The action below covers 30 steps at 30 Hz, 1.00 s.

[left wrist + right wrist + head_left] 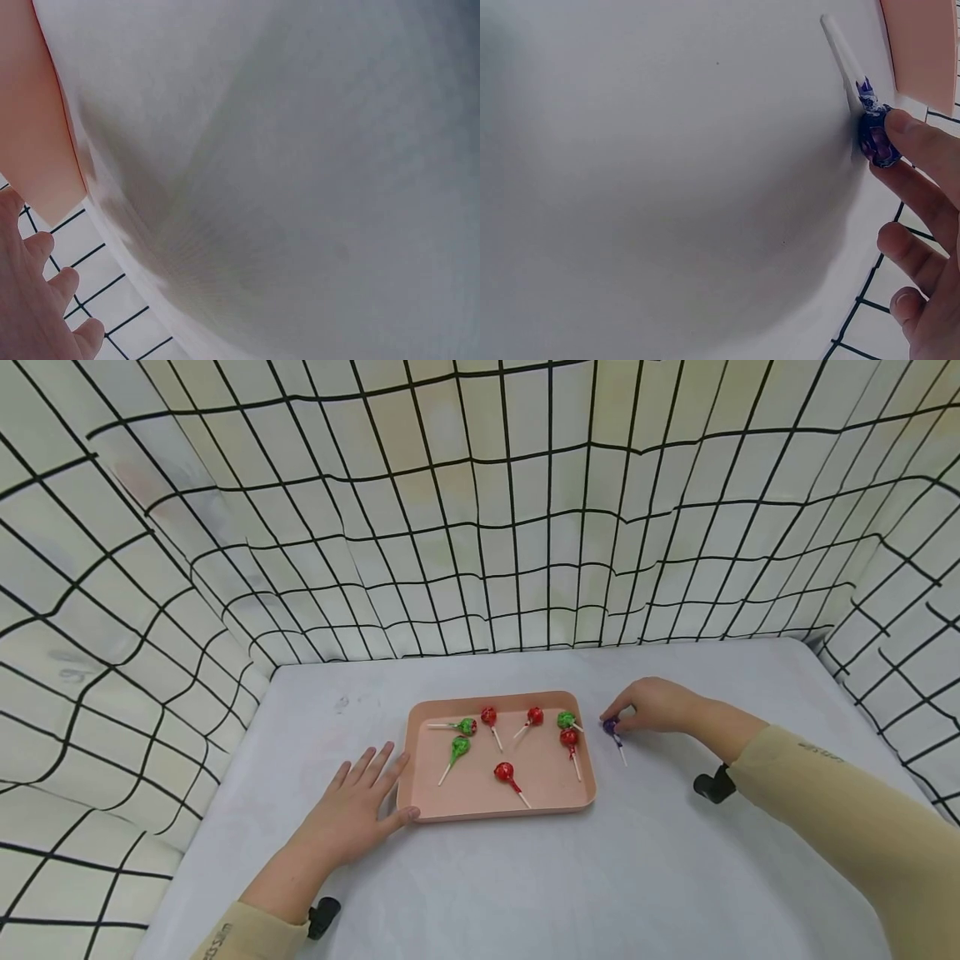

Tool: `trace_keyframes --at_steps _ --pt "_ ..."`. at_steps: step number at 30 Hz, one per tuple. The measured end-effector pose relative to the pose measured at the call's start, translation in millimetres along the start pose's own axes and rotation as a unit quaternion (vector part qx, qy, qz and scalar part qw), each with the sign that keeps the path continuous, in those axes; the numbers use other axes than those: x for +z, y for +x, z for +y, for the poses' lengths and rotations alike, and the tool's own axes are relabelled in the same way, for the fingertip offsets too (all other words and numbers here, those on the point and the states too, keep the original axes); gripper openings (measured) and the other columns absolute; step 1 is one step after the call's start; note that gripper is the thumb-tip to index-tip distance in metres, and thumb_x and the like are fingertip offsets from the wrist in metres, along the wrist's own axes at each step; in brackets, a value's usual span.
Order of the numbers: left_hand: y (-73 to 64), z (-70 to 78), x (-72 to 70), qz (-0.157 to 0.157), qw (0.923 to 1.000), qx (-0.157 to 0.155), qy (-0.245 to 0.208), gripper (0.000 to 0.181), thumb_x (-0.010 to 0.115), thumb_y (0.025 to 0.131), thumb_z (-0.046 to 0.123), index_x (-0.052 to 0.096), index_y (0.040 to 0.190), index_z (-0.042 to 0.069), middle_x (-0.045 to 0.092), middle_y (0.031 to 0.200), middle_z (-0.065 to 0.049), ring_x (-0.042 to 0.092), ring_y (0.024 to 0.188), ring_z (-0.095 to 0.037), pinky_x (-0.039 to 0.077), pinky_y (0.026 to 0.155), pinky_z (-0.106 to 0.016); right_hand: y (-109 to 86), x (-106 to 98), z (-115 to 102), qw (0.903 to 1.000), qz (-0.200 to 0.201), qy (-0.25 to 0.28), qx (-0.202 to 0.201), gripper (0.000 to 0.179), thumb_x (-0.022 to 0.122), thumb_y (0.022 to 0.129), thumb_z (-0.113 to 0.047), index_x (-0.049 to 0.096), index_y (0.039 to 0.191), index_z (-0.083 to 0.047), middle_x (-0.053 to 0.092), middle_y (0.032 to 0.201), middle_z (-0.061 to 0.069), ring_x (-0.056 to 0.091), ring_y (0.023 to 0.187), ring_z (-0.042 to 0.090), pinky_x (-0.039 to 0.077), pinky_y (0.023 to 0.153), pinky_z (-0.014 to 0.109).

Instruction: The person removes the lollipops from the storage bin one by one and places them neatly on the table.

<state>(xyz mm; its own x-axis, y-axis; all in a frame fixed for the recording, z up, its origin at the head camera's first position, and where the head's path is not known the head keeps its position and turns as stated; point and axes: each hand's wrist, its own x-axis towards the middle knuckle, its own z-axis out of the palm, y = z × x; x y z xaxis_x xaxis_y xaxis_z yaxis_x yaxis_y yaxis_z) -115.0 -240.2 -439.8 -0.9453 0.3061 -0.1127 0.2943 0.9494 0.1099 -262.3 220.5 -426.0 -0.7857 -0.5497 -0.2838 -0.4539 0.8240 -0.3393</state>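
Seven lollipops (504, 772) are held in the tray (468, 793); the purple lollipop (877, 142) is left outside, pinched by the right hand (660, 705); the left hand (352, 814) is spread alongside.

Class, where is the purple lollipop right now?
In the head view, the purple lollipop is just right of the tray, its round end pinched by the right hand.

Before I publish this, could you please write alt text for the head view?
A right hand pinches a purple lollipop beside a pink tray of red and green lollipops. The left hand is spread at the tray's left edge.
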Motion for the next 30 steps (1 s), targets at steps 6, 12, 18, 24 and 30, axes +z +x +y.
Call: trace_keyframes --at_steps 6,12,18,24,30 --pt "0.3 0.9 0.2 -0.002 1.0 -0.001 0.001 0.088 0.051 0.092 0.068 0.023 0.159 0.019 0.015 0.165 -0.009 0.014 0.151 -0.035 0.012 0.119 -0.06 1.9 0.4 2.3 1.0 0.0 0.003 0.006 0.027 0.076 0.088 -0.024 0.077 0.116 -0.025 0.071 0.117 -0.001 0.061 0.116 0.026 0.048 0.1 0.051" --pt "-0.2 1.9 -1.2 0.001 1.0 -0.002 -0.004 0.087 0.054 0.092 0.064 0.024 0.159 0.018 0.017 0.165 -0.011 0.015 0.15 -0.037 0.012 0.119 -0.061 2.6 -0.7 2.5 0.9999 0.008 0.004 -0.008 0.028 0.077 0.088 -0.024 0.077 0.116 -0.024 0.072 0.116 -0.002 0.062 0.115 0.025 0.049 0.1 0.05" --pt "-0.3 1.0 -2.2 0.0 1.0 0.001 -0.006 0.089 0.049 0.091 0.07 0.024 0.159 0.019 0.017 0.165 -0.01 0.015 0.15 -0.036 0.012 0.119 -0.061 1.5 -5.4 0.1 0.9994 0.024 -0.001 -0.025 0.027 0.077 0.088 -0.024 0.077 0.115 -0.023 0.072 0.114 -0.003 0.063 0.114 0.024 0.05 0.098 0.048" --pt "-0.4 0.9 -1.6 0.003 1.0 0.002 -0.008 0.088 0.052 0.091 0.068 0.025 0.159 0.019 0.017 0.165 -0.01 0.015 0.15 -0.036 0.013 0.119 -0.061 0.7 -8.3 -0.4 0.9993 0.028 -0.001 -0.023 0.027 0.077 0.088 -0.023 0.077 0.115 -0.023 0.072 0.114 -0.003 0.063 0.113 0.024 0.052 0.097 0.047" --pt "-0.3 -0.2 -0.9 0.002 1.0 0.003 -0.003 0.088 0.049 0.092 0.07 0.024 0.159 0.02 0.016 0.165 -0.01 0.015 0.15 -0.036 0.013 0.119 -0.06 -2.2 -12.1 -1.5 0.9992 0.032 0.005 -0.023 0.028 0.077 0.087 -0.024 0.077 0.116 -0.021 0.072 0.114 -0.002 0.064 0.109 0.023 0.054 0.093 0.045"
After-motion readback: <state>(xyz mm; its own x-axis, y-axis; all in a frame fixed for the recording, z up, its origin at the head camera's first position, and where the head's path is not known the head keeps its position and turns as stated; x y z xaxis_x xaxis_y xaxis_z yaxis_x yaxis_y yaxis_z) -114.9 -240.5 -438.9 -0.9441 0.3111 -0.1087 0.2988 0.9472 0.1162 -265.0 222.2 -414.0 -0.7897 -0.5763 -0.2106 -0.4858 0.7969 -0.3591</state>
